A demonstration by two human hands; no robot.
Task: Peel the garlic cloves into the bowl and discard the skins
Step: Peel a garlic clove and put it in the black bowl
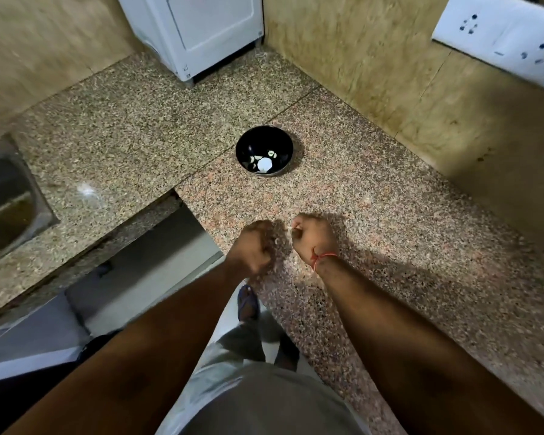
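A black bowl [264, 151] stands on the speckled granite counter [374, 215] and holds several pale garlic pieces [263, 164]. Nearer to me, above the counter's front, my left hand [255, 246] is curled into a fist; what it holds is hidden. Close beside it, my right hand [314, 237], with a red thread at the wrist, has curled fingers pinching a small pale bit of garlic [292, 228] at its fingertips. Both hands are a short way in front of the bowl and apart from it.
A white appliance [198, 32] stands at the back in the corner. A steel sink [10, 199] lies at the left. A white socket plate [503, 39] is on the right wall. The counter has an inner corner edge [182, 196] left of my hands.
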